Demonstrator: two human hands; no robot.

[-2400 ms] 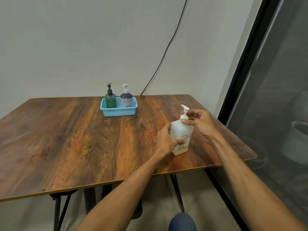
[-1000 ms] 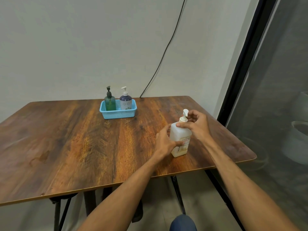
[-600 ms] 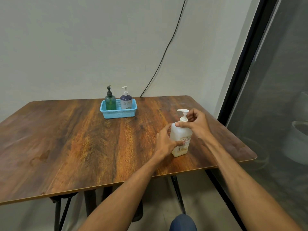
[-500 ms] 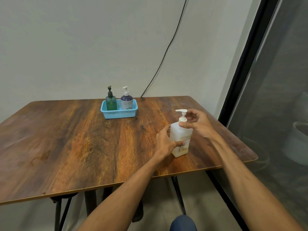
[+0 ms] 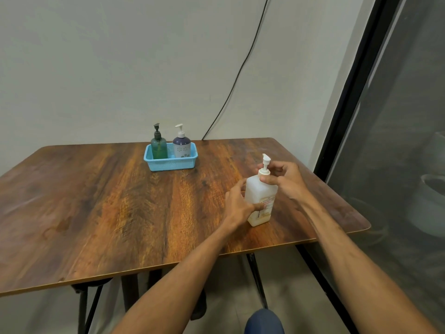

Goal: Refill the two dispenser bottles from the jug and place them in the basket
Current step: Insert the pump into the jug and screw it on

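Jug (image 5: pixel 261 201) first: it stands upright on the wooden table (image 5: pixel 108 201), near the right front corner. It is a white, squarish container with a pale label low on its front and a white pump top (image 5: pixel 265 162).

On my feed the left hand (image 5: pixel 238 206) wraps the jug's body from the left, with the thumb laid across the label and the fingers curled round the far side. The right hand (image 5: pixel 285 180) is closed on the collar under the pump. Thumb and forefinger pinch it at the neck, and the other fingers curl behind the stem. I cannot tell from here whether the collar is screwed down or loose.

At the far edge of the table, well apart from the jug, sits the blue basket (image 5: pixel 171 163). The green bottle (image 5: pixel 159 147), with a dark pump, stands upright in its left half. The purple-and-white bottle (image 5: pixel 181 147), with a white pump, stands just beside it on the right.

A black cable (image 5: pixel 240 68) runs down the wall (image 5: pixel 120 68) to the table's back edge.
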